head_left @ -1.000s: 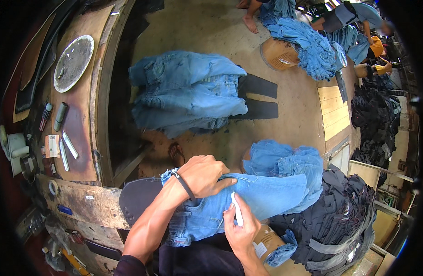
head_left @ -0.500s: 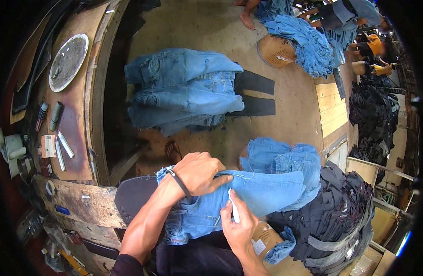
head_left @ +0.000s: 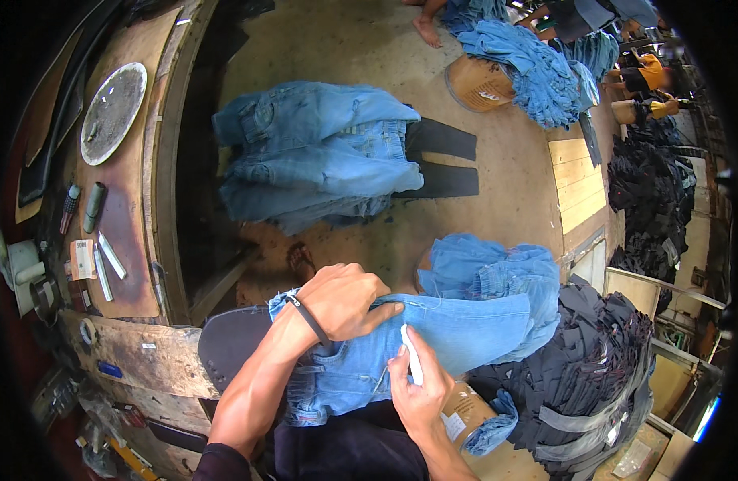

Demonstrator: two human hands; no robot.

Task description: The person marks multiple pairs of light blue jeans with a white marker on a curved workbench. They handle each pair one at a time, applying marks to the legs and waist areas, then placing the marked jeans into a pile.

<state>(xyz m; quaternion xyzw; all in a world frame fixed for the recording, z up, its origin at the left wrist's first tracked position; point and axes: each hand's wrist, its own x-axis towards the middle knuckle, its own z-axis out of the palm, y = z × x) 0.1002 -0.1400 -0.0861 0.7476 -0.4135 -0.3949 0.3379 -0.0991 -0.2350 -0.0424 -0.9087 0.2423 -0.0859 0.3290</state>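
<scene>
A pair of light blue jeans (head_left: 465, 325) lies across a dark round-ended board (head_left: 231, 346) in front of me. With fingers curled and thumb pressed on the cloth, my left hand (head_left: 346, 301) grips the upper edge of the denim, where loose threads show. My right hand (head_left: 421, 397) is closed round a slim white tool (head_left: 413, 353) held like a pen. Its tip points up at the denim just below my left thumb. I cannot tell whether the tip is a blade or a marker.
Piled jeans (head_left: 313, 152) lie ahead on a dark support. More denim (head_left: 497, 272) hangs beyond the board, near a large dark cloth heap (head_left: 585, 369). At left, a bench holds an oval dish (head_left: 112, 112) and white sticks (head_left: 112, 255). Other people work at far right.
The white tool in my right hand now stands slightly higher and more upright against the denim. My left hand keeps its hold, and the whole view has shifted a little.
</scene>
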